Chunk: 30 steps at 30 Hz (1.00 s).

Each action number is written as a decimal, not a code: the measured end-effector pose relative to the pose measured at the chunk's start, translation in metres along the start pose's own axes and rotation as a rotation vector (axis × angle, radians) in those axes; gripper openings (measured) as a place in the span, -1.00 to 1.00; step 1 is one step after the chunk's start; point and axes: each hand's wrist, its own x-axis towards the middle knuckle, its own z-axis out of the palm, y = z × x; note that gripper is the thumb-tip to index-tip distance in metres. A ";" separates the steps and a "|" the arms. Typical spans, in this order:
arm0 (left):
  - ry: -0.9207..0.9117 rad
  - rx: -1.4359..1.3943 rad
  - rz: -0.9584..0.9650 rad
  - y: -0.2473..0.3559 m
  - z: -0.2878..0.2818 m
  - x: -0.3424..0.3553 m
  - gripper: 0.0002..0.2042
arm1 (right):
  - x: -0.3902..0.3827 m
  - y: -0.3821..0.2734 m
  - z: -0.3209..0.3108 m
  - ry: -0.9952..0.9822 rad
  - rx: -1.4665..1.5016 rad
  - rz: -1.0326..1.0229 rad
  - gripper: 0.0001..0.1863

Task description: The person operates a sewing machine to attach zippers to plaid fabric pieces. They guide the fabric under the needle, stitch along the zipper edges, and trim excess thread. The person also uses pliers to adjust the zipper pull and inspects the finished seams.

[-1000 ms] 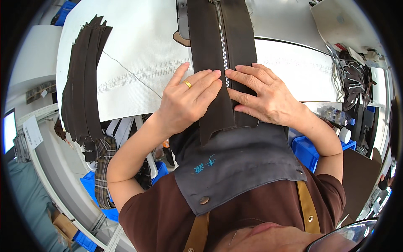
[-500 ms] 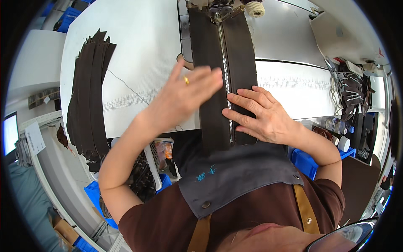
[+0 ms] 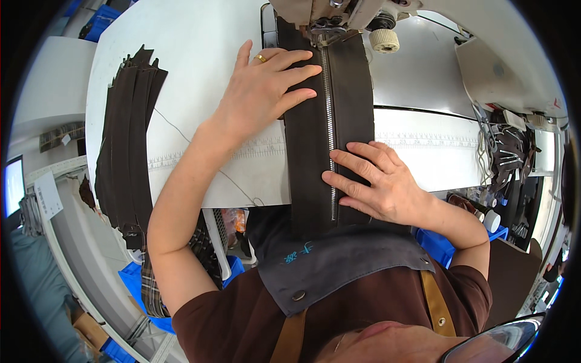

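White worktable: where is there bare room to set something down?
Left, between the dark strips and left hand, though a thread crosses lower down. Right, between the brown fabric and the dark bundle, beyond the right hand. Crowded: beneath the sewing machine.

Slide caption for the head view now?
Left hand nearer the sewing machine, right hand nearer the apron, both on dark fabric with a metal zipper.

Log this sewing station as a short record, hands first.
Left hand: spread, fingertips at the dark fabric, left of the zipper
Right hand: fingers reaching across the zipper, nearer the apron
Workpiece: fabric running under the sewing machine
Table: white, printed ruler scale
Left side: stack of dark strips
Right side: bundle of dark pieces
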 end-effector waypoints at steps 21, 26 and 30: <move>0.085 0.127 0.009 0.023 0.012 -0.009 -0.51 | 0.010 0.014 0.001 0.053 -0.052 -0.075 -0.52; 0.111 0.102 0.041 0.019 0.015 -0.010 -0.51 | 0.017 0.024 0.003 0.099 -0.054 -0.079 -0.53; 0.084 0.056 0.008 0.024 0.011 -0.006 -0.54 | 0.026 0.031 0.001 0.131 -0.057 -0.082 -0.53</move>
